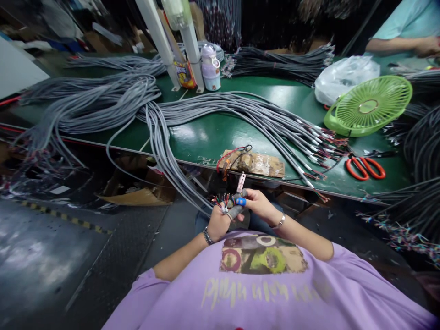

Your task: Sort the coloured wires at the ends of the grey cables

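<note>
My left hand [219, 222] is closed around the ends of several grey cables [184, 181], which run down to it from the bench. Thin coloured wires [222, 201] fan out above its fingers. Close against them, my right hand [260, 204] has its fingers pinched together, with a blue cover [240, 201] on the thumb and grey wraps on other fingers. What lies between these fingertips is hidden. Just above the right hand a pink flat piece [241, 182] sticks up. Behind it, a worn wooden block [256, 163] with red and black leads lies at the bench edge.
More grey cables [213, 103] with stripped ends cross the green bench [192, 142]. Orange-handled scissors [365, 167], a green fan [371, 105], a plastic bag [347, 79] and a purple bottle [210, 68] stand or lie there. Black cable bundles lie behind. A co-worker's arm [395, 45] is at far right.
</note>
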`<state>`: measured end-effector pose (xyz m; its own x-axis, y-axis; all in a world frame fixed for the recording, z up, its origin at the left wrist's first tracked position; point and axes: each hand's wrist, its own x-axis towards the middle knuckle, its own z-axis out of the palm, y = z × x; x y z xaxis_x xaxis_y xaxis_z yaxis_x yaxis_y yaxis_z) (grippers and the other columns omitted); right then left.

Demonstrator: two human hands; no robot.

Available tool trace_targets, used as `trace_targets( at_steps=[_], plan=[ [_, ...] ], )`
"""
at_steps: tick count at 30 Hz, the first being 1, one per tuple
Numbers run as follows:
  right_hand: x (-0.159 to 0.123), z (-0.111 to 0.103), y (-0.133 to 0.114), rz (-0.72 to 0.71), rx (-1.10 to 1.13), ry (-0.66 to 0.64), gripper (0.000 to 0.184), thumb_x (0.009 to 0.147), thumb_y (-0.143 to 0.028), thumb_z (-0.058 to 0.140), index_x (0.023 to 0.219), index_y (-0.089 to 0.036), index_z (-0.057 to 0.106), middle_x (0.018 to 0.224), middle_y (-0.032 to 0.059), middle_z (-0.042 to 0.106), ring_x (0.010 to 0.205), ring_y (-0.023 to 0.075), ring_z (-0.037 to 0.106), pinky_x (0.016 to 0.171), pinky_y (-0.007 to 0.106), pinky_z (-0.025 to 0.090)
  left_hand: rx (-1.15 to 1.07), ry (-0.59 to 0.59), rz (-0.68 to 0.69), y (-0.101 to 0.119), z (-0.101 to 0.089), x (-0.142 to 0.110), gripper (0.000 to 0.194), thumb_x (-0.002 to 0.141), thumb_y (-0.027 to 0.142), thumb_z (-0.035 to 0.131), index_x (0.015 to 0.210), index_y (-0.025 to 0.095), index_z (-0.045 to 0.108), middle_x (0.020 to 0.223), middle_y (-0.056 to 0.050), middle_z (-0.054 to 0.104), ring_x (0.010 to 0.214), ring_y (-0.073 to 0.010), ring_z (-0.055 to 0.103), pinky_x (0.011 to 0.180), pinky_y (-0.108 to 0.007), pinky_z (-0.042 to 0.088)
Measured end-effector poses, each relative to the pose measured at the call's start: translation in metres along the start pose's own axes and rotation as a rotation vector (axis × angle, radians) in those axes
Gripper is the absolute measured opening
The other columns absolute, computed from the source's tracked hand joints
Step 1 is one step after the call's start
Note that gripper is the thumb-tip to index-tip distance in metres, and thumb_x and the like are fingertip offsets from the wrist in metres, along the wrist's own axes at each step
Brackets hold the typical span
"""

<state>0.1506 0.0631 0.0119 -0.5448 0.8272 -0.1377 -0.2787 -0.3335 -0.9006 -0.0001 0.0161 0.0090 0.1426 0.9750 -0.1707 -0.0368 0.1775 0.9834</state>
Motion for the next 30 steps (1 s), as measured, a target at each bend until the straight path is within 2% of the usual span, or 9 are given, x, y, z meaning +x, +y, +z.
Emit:
trace_targets(
  at_steps=[4, 8, 13, 16, 18, 22, 24, 27, 30],
  plan=[
    [0.001, -0.002, 0.006, -0.039, 0.049, 0.113, 0.030, 0.062, -0.029, 0.081, 0.085, -0.016, 0.066, 0.070, 0.0004, 0.065, 0.058, 0.0114, 0.056, 0.054, 0.025, 0.044, -0.110, 0.093, -0.014, -0.003, 0.003, 0.000, 0.027, 0.073, 0.043, 0.069, 0.066, 0.016, 0.065, 0.060, -0.005, 0.069, 0.060, -0.0174, 0.064, 0.047, -0.024, 0.041],
    [0.000, -0.002, 0.014, -0.028, 0.118, 0.171, 0.030, 0.064, -0.028, 0.079, 0.088, -0.017, 0.066, 0.068, -0.0003, 0.063, 0.055, 0.0102, 0.053, 0.052, 0.024, 0.042, -0.179, 0.149, 0.016, -0.003, 0.006, 0.000, 0.029, 0.074, 0.042, 0.068, 0.064, 0.016, 0.062, 0.058, -0.004, 0.067, 0.060, -0.0167, 0.065, 0.047, -0.023, 0.041],
    [-0.001, -0.003, 0.016, 0.026, 0.256, 0.268, 0.029, 0.060, -0.022, 0.078, 0.085, -0.017, 0.064, 0.067, -0.0041, 0.057, 0.053, 0.0063, 0.046, 0.051, 0.020, 0.038, -0.267, 0.204, 0.061, 0.005, 0.007, -0.002, 0.026, 0.074, 0.041, 0.069, 0.071, 0.016, 0.062, 0.055, -0.002, 0.066, 0.062, -0.0168, 0.066, 0.045, -0.021, 0.038],
    [-0.004, -0.004, 0.013, 0.079, 0.315, 0.210, 0.022, 0.069, -0.032, 0.073, 0.078, -0.017, 0.061, 0.064, -0.0037, 0.054, 0.053, 0.0070, 0.044, 0.053, 0.023, 0.039, -0.277, 0.203, 0.078, 0.005, 0.007, -0.002, 0.024, 0.075, 0.039, 0.069, 0.072, 0.016, 0.062, 0.055, -0.002, 0.066, 0.061, -0.0160, 0.066, 0.045, -0.021, 0.038],
    [-0.006, -0.002, 0.012, 0.100, 0.301, 0.136, 0.027, 0.074, -0.042, 0.068, 0.073, -0.016, 0.059, 0.061, -0.0026, 0.052, 0.053, 0.0086, 0.046, 0.055, 0.025, 0.039, -0.256, 0.193, 0.071, 0.002, 0.007, -0.001, 0.023, 0.076, 0.038, 0.069, 0.072, 0.016, 0.062, 0.056, -0.002, 0.066, 0.060, -0.0154, 0.065, 0.044, -0.021, 0.037],
    [-0.008, 0.003, 0.010, 0.090, 0.170, 0.094, 0.028, 0.068, -0.037, 0.076, 0.073, -0.015, 0.060, 0.056, -0.0024, 0.053, 0.054, 0.0108, 0.050, 0.055, 0.025, 0.037, -0.200, 0.161, 0.066, -0.007, 0.007, 0.001, 0.024, 0.076, 0.036, 0.069, 0.067, 0.016, 0.062, 0.057, -0.003, 0.067, 0.059, -0.0150, 0.065, 0.044, -0.021, 0.037],
    [-0.007, 0.005, 0.010, 0.084, 0.188, 0.168, 0.026, 0.064, -0.031, 0.078, 0.070, -0.015, 0.059, 0.053, -0.0040, 0.051, 0.051, 0.0093, 0.048, 0.053, 0.024, 0.037, -0.185, 0.157, 0.060, -0.008, 0.007, 0.001, 0.023, 0.076, 0.036, 0.069, 0.068, 0.015, 0.063, 0.056, -0.002, 0.066, 0.059, -0.0152, 0.065, 0.044, -0.021, 0.038],
    [-0.002, 0.000, 0.011, 0.098, 0.356, 0.330, 0.026, 0.063, -0.027, 0.078, 0.066, -0.017, 0.054, 0.052, -0.0075, 0.047, 0.046, 0.0054, 0.040, 0.049, 0.020, 0.035, -0.196, 0.166, 0.053, -0.006, 0.006, -0.001, 0.022, 0.076, 0.037, 0.068, 0.072, 0.015, 0.064, 0.055, -0.002, 0.066, 0.060, -0.0158, 0.065, 0.045, -0.021, 0.039],
    [0.003, -0.008, 0.010, 0.168, 0.454, 0.368, 0.028, 0.067, -0.036, 0.075, 0.069, -0.017, 0.055, 0.056, -0.0057, 0.051, 0.047, 0.0054, 0.042, 0.048, 0.019, 0.038, -0.231, 0.176, 0.073, 0.000, 0.005, -0.003, 0.023, 0.076, 0.038, 0.069, 0.071, 0.015, 0.063, 0.054, -0.001, 0.065, 0.060, -0.0164, 0.066, 0.044, -0.021, 0.037]
  ],
)
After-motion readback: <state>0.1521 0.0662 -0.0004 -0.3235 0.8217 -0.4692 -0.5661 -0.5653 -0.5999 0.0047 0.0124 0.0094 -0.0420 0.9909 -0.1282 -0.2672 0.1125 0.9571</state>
